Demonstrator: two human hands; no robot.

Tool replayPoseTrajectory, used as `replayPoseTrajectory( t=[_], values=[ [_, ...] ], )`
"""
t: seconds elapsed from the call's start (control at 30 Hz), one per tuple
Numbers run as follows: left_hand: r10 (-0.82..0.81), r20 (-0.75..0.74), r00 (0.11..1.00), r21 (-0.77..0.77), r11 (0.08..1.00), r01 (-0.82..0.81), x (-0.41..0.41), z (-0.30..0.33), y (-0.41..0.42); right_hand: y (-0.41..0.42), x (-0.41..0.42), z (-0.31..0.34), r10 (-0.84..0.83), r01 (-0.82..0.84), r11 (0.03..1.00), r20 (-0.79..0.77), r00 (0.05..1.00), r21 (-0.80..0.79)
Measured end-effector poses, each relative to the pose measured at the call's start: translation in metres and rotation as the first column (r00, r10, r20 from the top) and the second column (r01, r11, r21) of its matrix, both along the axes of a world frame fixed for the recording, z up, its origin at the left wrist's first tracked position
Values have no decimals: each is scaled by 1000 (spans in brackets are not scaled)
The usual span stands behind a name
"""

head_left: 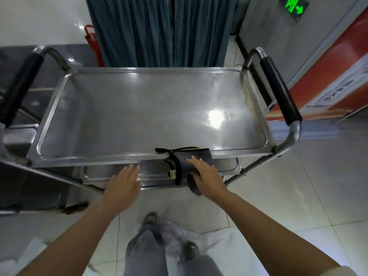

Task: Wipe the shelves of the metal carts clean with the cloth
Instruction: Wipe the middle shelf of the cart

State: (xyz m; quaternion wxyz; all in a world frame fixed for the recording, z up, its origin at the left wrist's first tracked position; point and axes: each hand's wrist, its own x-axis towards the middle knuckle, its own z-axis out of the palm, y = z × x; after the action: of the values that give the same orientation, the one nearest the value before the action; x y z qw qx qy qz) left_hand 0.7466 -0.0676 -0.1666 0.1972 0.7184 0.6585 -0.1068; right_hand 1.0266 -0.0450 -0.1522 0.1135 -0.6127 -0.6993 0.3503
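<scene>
Two hands low at cart's near edge. Right hand [205, 174] lies flat, fingers straight, pressing grey cloth [187, 164] draped over top shelf [139, 108] rim. Left hand [123, 182] released, beside it. Best: keep the palm flat, sweep along the rim, steady cart with left.

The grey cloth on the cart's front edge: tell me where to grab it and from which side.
Grip the grey cloth at its draped middle, under the right hand, coming from the near side. It hangs folded over the top shelf rim, loose end dangling toward the person, so curling fingers there should gather both layers. The left hand is free.
</scene>
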Motion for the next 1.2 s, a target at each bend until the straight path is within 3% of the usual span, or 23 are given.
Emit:
replayPoseTrajectory(
  t=[0.2,0.33,0.47,0.6,0.73,0.87,0.97,1.07,1.2],
  values=[
    [-43,-12,999,-82,996,42,26,1,-45,-50,58,-3,-79,80,997,-73,994,7],
    [-91,-51,995,-112,990,85,35,-11,-41,-68,71,-22,-143,140,984,-27,989,-107],
    [-104,-43,994,-141,985,97,40,-46,-30,-70,73,-57,-314,307,931,-5,949,-199],
    [-113,-28,993,-135,985,108,41,-99,-16,-51,73,-105,-487,474,860,-30,873,-188],
    [-143,-92,985,-49,989,139,44,-165,4,-15,79,-170,-691,648,718,-146,708,-253],
    [-155,-101,983,43,986,160,54,-231,40,16,95,-222,-746,716,664,-264,611,-216],
    [-191,-96,977,169,964,205,65,-269,71,34,101,-253,-675,684,728,-227,702,-50],
    [-185,-87,979,254,946,201,78,-302,99,47,90,-286,-534,554,824,-162,830,121],
    [-156,-40,987,344,925,160,83,-334,132,65,55,-332,-367,364,881,-48,929,302]
  ],
)
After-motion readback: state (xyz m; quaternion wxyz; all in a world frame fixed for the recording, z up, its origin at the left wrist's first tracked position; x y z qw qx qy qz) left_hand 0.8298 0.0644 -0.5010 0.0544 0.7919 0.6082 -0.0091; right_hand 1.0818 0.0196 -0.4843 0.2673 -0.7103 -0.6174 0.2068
